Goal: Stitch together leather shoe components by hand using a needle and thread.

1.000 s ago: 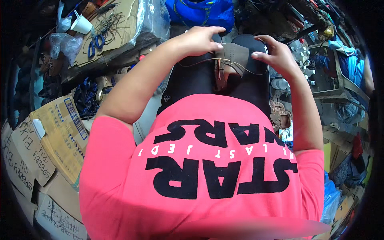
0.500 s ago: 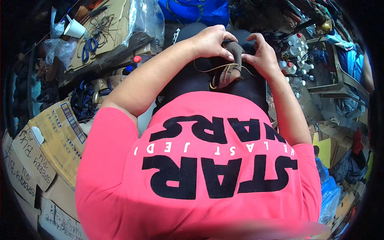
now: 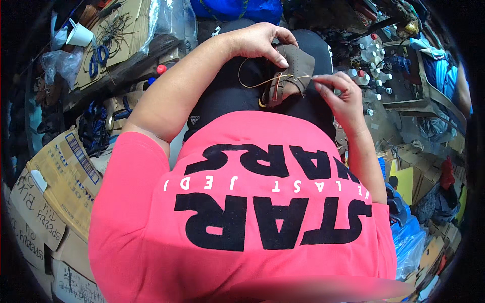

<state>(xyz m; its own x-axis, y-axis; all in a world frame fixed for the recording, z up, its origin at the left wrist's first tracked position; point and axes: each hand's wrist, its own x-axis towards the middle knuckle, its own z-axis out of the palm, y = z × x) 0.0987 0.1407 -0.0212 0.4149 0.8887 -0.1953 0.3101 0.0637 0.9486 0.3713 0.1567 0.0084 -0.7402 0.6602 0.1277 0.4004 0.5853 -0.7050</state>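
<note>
A brown leather shoe (image 3: 301,61) lies on my dark-trousered lap, with a row of small holes along its raised leather edge. My left hand (image 3: 265,44) grips it from the left, the thumb pressed on the leather and the other fingers curled behind it. A thin tan lace (image 3: 242,70) runs through the shoe's front and makes a loose loop to the left. To the right of the shoe, my right hand (image 3: 344,93) pinches the lace's short end between thumb and forefinger. The far side of the shoe is hidden.
On the left, a cardboard-topped bench (image 3: 113,40) bears blue-handled scissors (image 3: 97,60), a tangle of cords and a white cup (image 3: 80,34). Several plastic bottles (image 3: 371,55) stand at the right near a wooden frame (image 3: 429,108). Flattened cartons (image 3: 63,177) lie at the lower left.
The shoe has tilted outward, showing more of its holed leather edge. My right hand has moved down and away from the leather, to the lace end. My left hand still grips the shoe.
</note>
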